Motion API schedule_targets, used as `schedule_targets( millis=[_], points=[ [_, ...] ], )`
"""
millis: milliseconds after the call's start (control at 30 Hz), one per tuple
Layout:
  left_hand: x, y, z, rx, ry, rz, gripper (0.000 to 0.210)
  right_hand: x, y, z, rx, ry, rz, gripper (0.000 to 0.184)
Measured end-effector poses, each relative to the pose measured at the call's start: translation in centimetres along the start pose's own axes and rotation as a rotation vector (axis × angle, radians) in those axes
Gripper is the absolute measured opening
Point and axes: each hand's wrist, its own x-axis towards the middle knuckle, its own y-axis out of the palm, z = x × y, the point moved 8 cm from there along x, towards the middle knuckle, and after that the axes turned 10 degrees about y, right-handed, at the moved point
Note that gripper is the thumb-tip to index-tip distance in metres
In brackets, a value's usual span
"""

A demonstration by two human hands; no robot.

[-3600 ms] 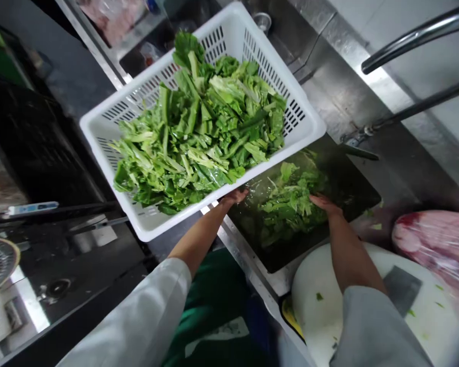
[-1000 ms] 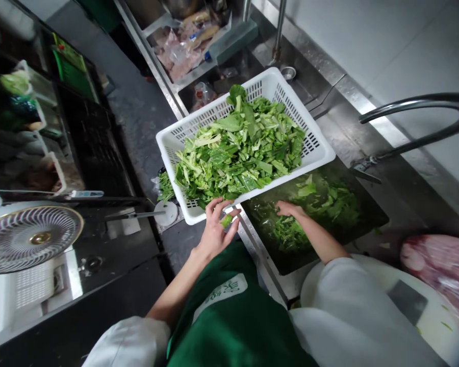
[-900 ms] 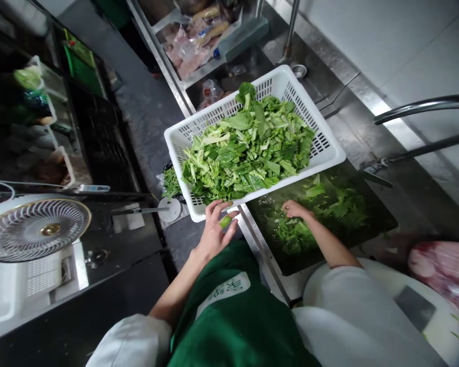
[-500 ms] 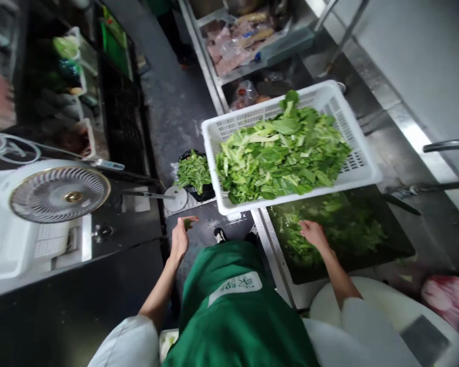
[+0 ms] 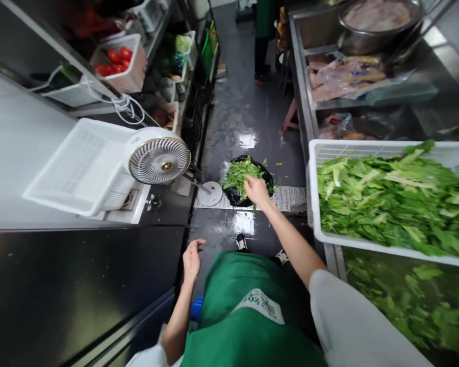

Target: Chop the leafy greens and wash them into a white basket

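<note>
My left hand (image 5: 192, 261) hangs over the floor beside the green apron (image 5: 229, 306). Its fingers are bent together around a small bit of green leaf (image 5: 191, 245). My right hand (image 5: 257, 190) is stretched forward over a black bag (image 5: 265, 176) heaped with leafy scraps (image 5: 237, 172). Its fingers are curled, and whatever they hold is hidden. To the right, a white plastic basket (image 5: 315, 204) holds a pile of cut leafy greens (image 5: 390, 199). More greens (image 5: 424, 300) float in the water of the sink below it.
A round fan (image 5: 159, 158) on a stand is at the left, beside a white crate (image 5: 76, 168). Tomatoes (image 5: 117, 60) fill a basket on the shelf. Packed meat (image 5: 340, 76) lies in the far sink. Another person (image 5: 263, 41) stands up the aisle.
My view has turned left. My right hand has left its place over the sink and reached across to the bag of scraps. My left hand stays low on the left.
</note>
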Motion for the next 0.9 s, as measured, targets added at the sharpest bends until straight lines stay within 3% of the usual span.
schedule_targets(
  millis=[100,200,300,400,500,567,633,733,800,867,900],
  points=[
    [0.7,-4.1,1.9,0.004,-0.018,-0.047,0.068,9.1,1.3,2.7,-0.196,0.097,0.119,0.039],
    [1.0,-6.0,3.7,-0.002,-0.039,-0.073,0.065,14.9,-0.7,4.8,-0.211,0.107,0.005,0.044],
    [1.3,-5.6,5.4,-0.020,-0.090,-0.075,0.064,16.4,-5.0,6.8,-0.144,0.084,-0.200,0.039],
    [2.4,-2.9,6.0,-0.065,-0.105,-0.015,0.062,13.2,-9.1,8.1,0.007,0.056,-0.326,0.023],
    [4.8,2.4,3.7,-0.095,-0.015,0.164,0.061,5.1,-13.6,6.6,0.271,0.025,-0.475,0.012],
    [6.0,7.2,0.3,-0.076,0.108,0.352,0.062,-2.7,-16.3,3.0,0.479,0.036,-0.577,0.014],
    [5.8,12.4,-4.3,-0.038,0.272,0.558,0.063,-12.0,-18.2,-2.9,0.651,0.116,-0.692,0.020],
    [1.9,19.9,-11.2,0.003,0.534,0.859,0.059,-27.5,-20.0,-15.1,0.599,0.448,-0.994,0.025],
    [-2.8,24.5,-14.9,0.020,0.667,1.047,0.057,-35.6,-19.9,-23.9,0.323,0.778,-0.912,0.028],
    [-8.3,29.1,-17.8,0.043,0.774,1.203,0.056,-41.4,-19.1,-32.9,-0.042,1.112,-0.555,0.028],
    [-11.2,31.5,-19.0,0.053,0.826,1.269,0.055,-43.7,-19.2,-36.9,-0.097,1.177,-0.452,0.021]
  ],
)
